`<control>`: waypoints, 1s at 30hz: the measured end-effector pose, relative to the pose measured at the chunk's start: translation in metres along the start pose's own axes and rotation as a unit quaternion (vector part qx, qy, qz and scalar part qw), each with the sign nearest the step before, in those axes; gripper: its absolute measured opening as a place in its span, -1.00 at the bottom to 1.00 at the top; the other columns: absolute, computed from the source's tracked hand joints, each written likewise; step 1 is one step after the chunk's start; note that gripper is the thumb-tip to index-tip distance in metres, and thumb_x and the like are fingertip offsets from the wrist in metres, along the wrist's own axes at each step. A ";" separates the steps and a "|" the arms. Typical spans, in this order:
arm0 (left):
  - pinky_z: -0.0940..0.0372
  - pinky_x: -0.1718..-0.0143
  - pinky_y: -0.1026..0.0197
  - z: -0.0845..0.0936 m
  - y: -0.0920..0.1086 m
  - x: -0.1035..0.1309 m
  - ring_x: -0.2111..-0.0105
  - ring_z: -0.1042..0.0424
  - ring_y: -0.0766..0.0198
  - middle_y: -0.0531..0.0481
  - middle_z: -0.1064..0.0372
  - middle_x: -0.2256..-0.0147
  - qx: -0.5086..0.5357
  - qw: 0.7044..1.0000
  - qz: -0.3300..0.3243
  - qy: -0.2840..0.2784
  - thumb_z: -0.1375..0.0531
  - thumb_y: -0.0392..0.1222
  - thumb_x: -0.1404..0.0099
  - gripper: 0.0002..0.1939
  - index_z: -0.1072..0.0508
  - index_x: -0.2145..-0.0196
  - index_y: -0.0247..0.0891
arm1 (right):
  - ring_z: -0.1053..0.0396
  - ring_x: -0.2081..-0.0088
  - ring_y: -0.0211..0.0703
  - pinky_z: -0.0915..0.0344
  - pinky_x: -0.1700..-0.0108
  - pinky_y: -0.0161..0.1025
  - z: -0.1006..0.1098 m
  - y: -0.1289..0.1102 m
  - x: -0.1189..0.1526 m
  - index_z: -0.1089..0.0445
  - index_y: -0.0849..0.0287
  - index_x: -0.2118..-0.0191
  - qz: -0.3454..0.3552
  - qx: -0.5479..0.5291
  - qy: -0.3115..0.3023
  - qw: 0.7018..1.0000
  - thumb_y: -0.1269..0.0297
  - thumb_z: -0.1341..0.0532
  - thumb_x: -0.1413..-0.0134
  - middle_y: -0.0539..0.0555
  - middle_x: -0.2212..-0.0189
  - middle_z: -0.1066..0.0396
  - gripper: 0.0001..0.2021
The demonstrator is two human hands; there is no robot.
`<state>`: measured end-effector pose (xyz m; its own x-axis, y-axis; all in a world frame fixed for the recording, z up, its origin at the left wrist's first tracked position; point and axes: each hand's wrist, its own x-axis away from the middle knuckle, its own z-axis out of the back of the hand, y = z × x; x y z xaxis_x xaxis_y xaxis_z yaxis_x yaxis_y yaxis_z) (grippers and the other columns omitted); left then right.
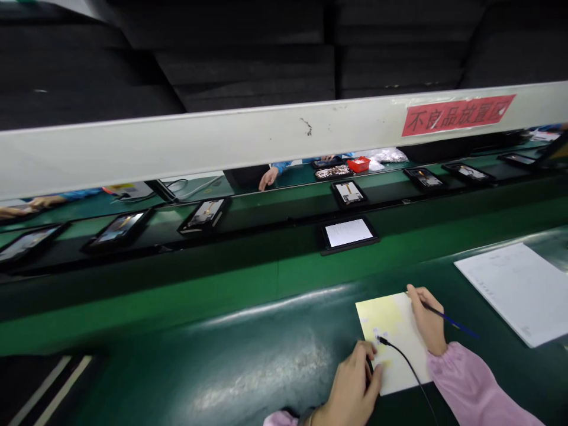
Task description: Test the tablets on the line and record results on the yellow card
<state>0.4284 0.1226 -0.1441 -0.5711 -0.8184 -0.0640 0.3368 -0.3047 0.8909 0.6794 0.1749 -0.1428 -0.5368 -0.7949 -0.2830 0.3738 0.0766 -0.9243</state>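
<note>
My right hand (426,319) pinches a thin dark-blue pen-like tool (457,324) over the upper right edge of a pale yellow sheet (399,373). At the sheet's lower left edge, my left hand (352,384) is curled, with a dark thing between thumb and fingers that I cannot make out. A black cable (406,359) with a small plug lies across the sheet between my hands. Small pale labels (376,332) are stuck to the sheet near the plug.
A lit tablet (349,232) lies on the green conveyor ahead. Several opened devices in black trays (348,193) line the raised ledge. White papers (519,290) lie right. A white beam (199,142) crosses above; beyond it are co-workers' hands (268,177) and a red bin (358,164).
</note>
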 end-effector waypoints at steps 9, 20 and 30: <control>-0.42 0.06 -0.02 -0.006 -0.001 0.005 0.00 -0.43 -0.01 -0.17 -0.23 -0.26 -0.278 0.936 -0.213 -0.049 -0.16 -0.17 -0.41 -0.58 -0.23 -0.18 -0.20 | -0.33 -0.07 0.22 -0.17 -0.18 0.01 0.039 0.003 0.050 -0.54 0.00 -0.03 0.046 0.058 -0.145 0.987 -0.19 -0.11 -0.43 0.08 -0.02 -0.43 -0.56; -0.30 -0.11 -0.02 -0.004 0.008 0.009 -0.13 -0.32 0.04 -0.03 -0.02 -0.39 -0.335 0.921 -0.174 -0.100 -0.01 -0.02 -0.55 -0.41 0.05 -0.43 -0.08 | -0.37 0.44 0.02 -0.31 0.45 -0.21 -0.008 -0.010 -0.001 -0.40 0.12 0.31 -0.023 -0.022 -0.129 0.991 -0.45 -0.31 -0.07 0.08 0.41 -0.42 -0.38; -0.26 -0.12 0.01 0.002 0.012 0.006 -0.12 -0.31 0.06 -0.07 -0.09 -0.36 -0.318 0.926 -0.163 -0.123 0.01 -0.06 -0.55 -0.44 0.01 -0.42 -0.13 | -0.07 0.57 -0.17 -0.01 0.51 -0.25 -0.041 -0.016 0.004 -0.08 0.07 0.54 0.022 0.082 -0.017 0.996 -0.18 -0.27 -0.19 -0.11 0.66 -0.09 -0.46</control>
<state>0.4275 0.1145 -0.1328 -0.8472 -0.5198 -0.1096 0.4434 -0.8056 0.3928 0.6402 0.1953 -0.1393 -0.4928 -0.8128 -0.3108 0.5164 0.0143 -0.8562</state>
